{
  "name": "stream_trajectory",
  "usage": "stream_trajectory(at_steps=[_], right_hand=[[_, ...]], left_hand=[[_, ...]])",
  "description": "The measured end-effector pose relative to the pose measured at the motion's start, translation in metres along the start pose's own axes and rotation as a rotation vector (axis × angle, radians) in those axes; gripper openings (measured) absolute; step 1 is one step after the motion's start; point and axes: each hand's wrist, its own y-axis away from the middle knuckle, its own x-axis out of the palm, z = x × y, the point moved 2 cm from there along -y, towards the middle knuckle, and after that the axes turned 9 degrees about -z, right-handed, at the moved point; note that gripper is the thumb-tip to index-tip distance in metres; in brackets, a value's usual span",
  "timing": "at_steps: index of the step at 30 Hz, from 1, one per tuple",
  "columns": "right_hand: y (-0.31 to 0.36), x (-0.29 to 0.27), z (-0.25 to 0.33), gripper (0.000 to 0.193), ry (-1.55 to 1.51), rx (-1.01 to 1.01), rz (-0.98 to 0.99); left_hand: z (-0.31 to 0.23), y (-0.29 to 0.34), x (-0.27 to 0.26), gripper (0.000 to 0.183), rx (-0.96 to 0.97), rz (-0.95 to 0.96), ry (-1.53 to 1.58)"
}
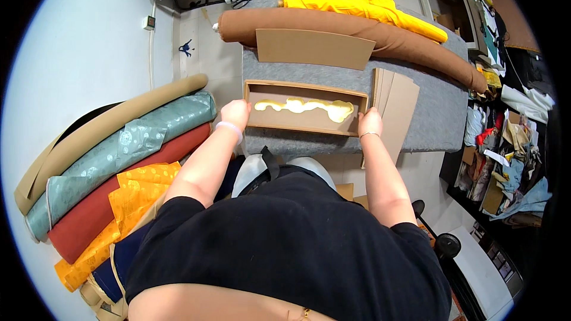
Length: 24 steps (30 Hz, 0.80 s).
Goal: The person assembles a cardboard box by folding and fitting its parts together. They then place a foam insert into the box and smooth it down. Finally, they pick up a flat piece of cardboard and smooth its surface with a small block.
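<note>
So nearest us is our black T-shirt [285,238], filling most of the bottom, with our 2 bare forearms reaching out past it. Between our hands sits the star here, a shallow box [303,128], long and rectangular, open side facing us. Its rim is a light wood colour, the inside a dull brownish grey, and along the floor runs a wavy, blobby yellow patch [340,111], shiny and almost white in spots, fattest toward our right hand. Can't tell if it's wet or a flat piece.

Our left hand [237,114] has the left end, fingers curled in close on it, and our right hand [370,123] has the right end the same way; some fingertips are hidden. We can't tell whether the box rests on the grey tabletop [440,119] or is slightly lifted.

Just beside our right hand are some overlapping cardboard strips [398,101]. Beyond both hands, a loose cardboard panel [315,49] leans or lies against a big brown fabric roll [238,25], with bright yellow cloth [351,0] behind that. Off left of our left hand there's a teal patterned roll [119,154].
</note>
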Motion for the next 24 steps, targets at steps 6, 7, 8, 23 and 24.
stream_trajectory(at_steps=[6, 7, 8, 23, 24], right_hand=[[0.005, 0.002, -0.001, 0.026, -0.05, 0.014, -0.059], [0.007, 0.002, -0.001, 0.025, -0.06, 0.018, -0.075], [0.009, 0.002, 0.0, 0.025, -0.071, 0.023, -0.091], [0.006, 0.019, -0.019, 0.038, 0.27, -0.123, 0.305], [0.007, 0.019, -0.017, 0.036, 0.277, -0.12, 0.298]], left_hand=[[0.003, 0.003, -0.001, 0.034, 0.018, -0.024, 0.014], [0.003, 0.004, -0.001, 0.033, 0.007, -0.022, 0.02], [0.004, 0.004, -0.001, 0.033, -0.004, -0.021, 0.026], [0.009, 0.01, 0.012, 0.035, -0.042, 0.271, -0.039], [0.01, 0.009, 0.012, 0.036, -0.045, 0.283, -0.035]])
